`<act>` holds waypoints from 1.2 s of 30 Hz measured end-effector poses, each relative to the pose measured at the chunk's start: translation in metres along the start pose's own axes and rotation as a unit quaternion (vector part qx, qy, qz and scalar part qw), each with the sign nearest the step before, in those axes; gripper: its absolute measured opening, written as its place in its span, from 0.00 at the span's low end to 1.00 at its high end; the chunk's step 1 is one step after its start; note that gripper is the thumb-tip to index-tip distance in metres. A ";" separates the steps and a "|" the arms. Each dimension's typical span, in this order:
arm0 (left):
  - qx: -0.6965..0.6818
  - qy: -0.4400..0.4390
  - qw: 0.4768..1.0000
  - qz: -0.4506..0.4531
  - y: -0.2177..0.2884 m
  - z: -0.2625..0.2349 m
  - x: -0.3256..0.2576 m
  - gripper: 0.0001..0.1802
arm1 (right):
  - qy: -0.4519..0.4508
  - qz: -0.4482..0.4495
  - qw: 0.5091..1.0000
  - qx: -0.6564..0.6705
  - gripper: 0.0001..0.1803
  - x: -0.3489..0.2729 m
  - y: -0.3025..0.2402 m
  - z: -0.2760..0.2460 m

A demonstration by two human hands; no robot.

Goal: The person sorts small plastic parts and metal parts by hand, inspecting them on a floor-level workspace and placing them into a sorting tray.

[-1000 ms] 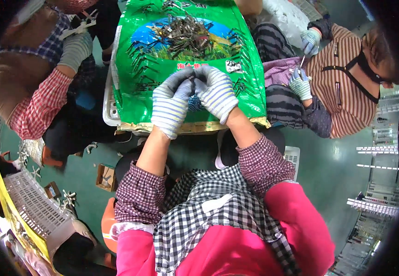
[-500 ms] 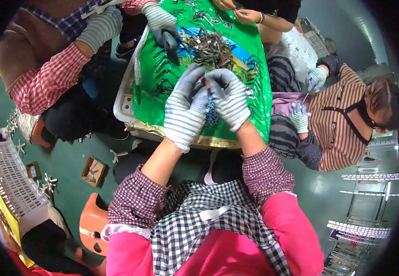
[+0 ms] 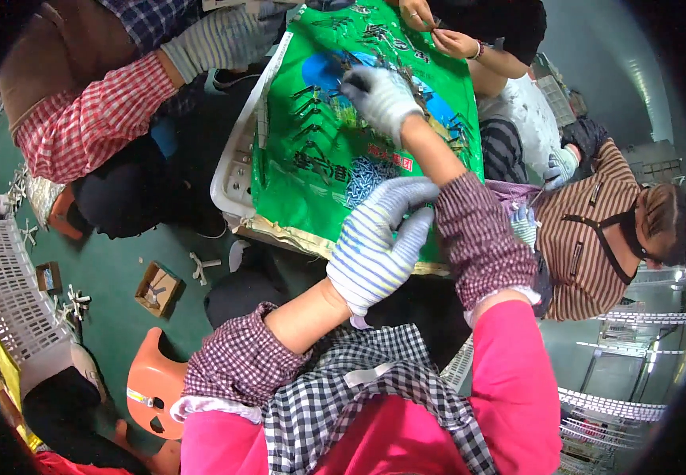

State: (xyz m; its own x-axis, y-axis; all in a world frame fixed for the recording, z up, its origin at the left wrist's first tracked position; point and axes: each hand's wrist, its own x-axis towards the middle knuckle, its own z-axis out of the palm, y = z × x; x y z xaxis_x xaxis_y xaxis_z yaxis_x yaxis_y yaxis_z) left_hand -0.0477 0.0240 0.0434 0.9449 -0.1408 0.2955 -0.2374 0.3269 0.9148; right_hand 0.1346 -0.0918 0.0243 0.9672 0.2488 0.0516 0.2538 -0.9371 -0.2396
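A green printed sack (image 3: 311,174) lies over a white crate (image 3: 232,170) in front of me. Several small dark metal parts (image 3: 315,103) are strewn across the sack, thickest near its far middle. My right hand (image 3: 378,99), in a striped glove, reaches out onto that pile with its fingers curled down among the parts; what it grips is hidden. My left hand (image 3: 378,249), also gloved, hangs near the sack's near edge with its fingers pressed together and nothing visible in them.
A co-worker's gloved hand (image 3: 224,39) with a red checked sleeve, a person's bare hands (image 3: 438,32) and a seated person in a striped shirt (image 3: 588,229) surround the crate. On the green floor are an orange stool (image 3: 157,384), a small box (image 3: 157,289) and a white basket (image 3: 10,293).
My hands were together over the sack's near part, working on a small piece. My right hand has since reached forward to the pile, and my left hand has dropped back toward me.
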 end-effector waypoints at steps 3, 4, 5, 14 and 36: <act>0.003 0.001 1.000 0.021 -0.001 -0.001 0.003 0.11 | -0.005 -0.018 0.999 -0.050 0.13 0.044 -0.012 0.004; 0.005 0.001 1.000 0.020 -0.003 -0.002 0.004 0.11 | -0.021 -0.014 0.997 -0.076 0.13 0.057 -0.015 0.008; 0.011 0.007 1.000 0.013 -0.003 -0.003 0.006 0.11 | -0.034 -0.022 0.994 -0.102 0.15 0.068 -0.015 0.011; 0.006 0.025 1.000 -0.007 -0.004 -0.016 0.007 0.10 | -0.043 -0.068 0.983 -0.166 0.17 0.092 -0.013 0.031; 0.005 0.007 0.999 -0.030 -0.026 -0.003 0.014 0.08 | 0.090 0.011 0.986 0.140 0.12 0.002 0.090 -0.028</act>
State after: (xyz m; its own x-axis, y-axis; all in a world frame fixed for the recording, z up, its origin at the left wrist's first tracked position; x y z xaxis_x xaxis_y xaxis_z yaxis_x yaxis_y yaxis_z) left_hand -0.0278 0.0162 0.0227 0.9607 -0.1472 0.2354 -0.1815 0.3085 0.9337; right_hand 0.1596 -0.1828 0.0300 0.9653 0.1577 0.2079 0.2434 -0.8315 -0.4994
